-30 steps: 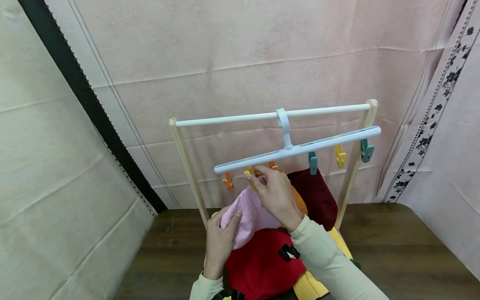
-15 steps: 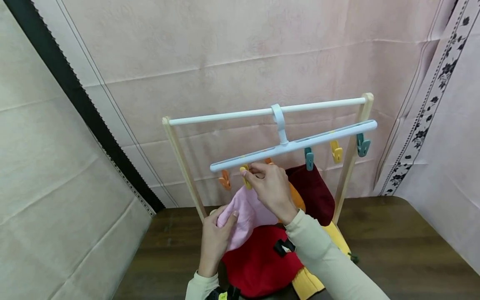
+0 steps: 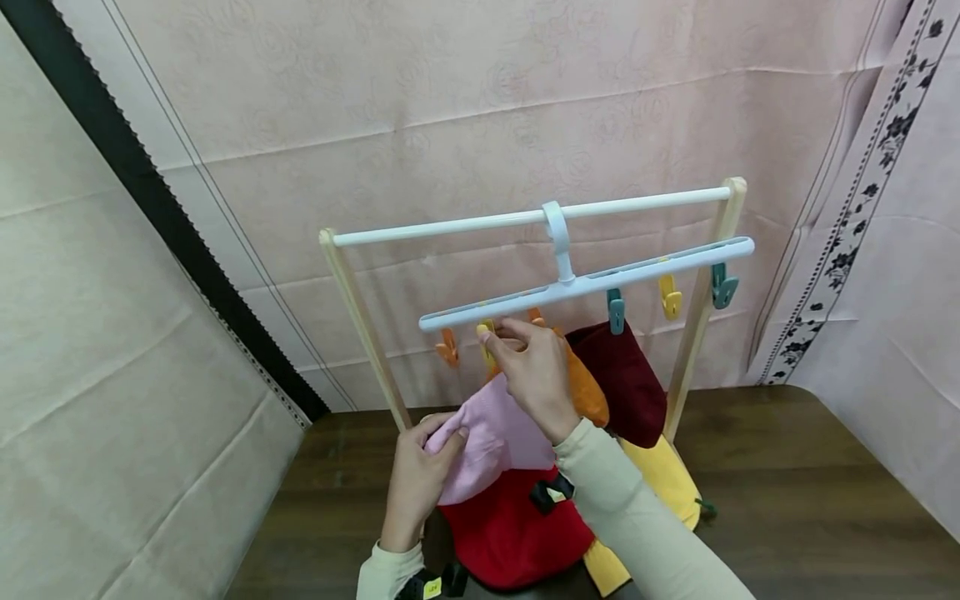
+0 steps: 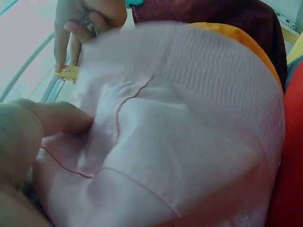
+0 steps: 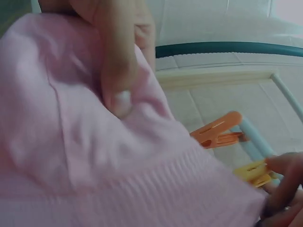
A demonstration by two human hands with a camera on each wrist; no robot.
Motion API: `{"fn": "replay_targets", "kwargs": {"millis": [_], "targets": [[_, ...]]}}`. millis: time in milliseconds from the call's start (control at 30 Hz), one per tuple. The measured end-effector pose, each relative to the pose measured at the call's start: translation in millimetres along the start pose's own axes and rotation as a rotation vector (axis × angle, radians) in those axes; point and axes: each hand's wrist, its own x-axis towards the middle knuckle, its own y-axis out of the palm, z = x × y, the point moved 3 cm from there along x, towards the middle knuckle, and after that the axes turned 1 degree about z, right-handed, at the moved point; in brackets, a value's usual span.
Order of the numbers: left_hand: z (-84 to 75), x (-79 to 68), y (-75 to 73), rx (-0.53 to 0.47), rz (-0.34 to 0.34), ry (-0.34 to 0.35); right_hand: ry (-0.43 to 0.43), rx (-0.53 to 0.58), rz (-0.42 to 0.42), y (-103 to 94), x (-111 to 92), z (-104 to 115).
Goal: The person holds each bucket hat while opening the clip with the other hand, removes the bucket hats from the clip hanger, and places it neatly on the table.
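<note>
A pink beanie with a ribbed band (image 3: 517,429) spreads between my hands, below the light blue hanger (image 3: 592,283). My left hand (image 3: 427,467) grips its left side, with the thumb pressed into the fabric in the right wrist view. Under the hanger's left half, my right hand (image 3: 536,375) pinches a yellow clothespin (image 3: 486,337) between thumb and finger. The beanie's ribbed edge lies just below that clothespin (image 5: 253,172). Left of it an orange clothespin (image 3: 447,347) hangs with nothing in it. The right hand partly covers the orange cloth item (image 3: 588,392) behind.
A white bar (image 3: 450,227) on pale posts carries the tilted hanger. A maroon cloth item (image 3: 622,383) hangs behind; teal clothespins (image 3: 616,312) and a yellow clothespin (image 3: 670,297) hang at right. Red cloth (image 3: 513,533) and yellow cloth (image 3: 663,483) lie below on the wooden table (image 3: 787,475).
The left hand and beanie have shifted slightly left and down in view, as has the right hand on the clothespin. The beanie's ribbed band lies more spread out; the head view has drifted a little.
</note>
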Motion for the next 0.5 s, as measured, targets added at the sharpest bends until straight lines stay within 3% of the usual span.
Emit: {"fn": "replay_targets", "kwargs": {"millis": [200,367,500], "targets": [[0.1,-0.3,-5.7,-0.027,-0.009,0.009,-0.022,-0.158,0.121,-8.0,-5,0],[-2.3,-2.0,-9.5,-0.075,-0.021,-0.001,-0.054,-0.133,0.212,-23.8,-24,-14],[-6.7,-4.4,-10.7,-0.136,-0.021,-0.002,-0.017,-0.155,0.243,-34.5,-44,-38]]}}
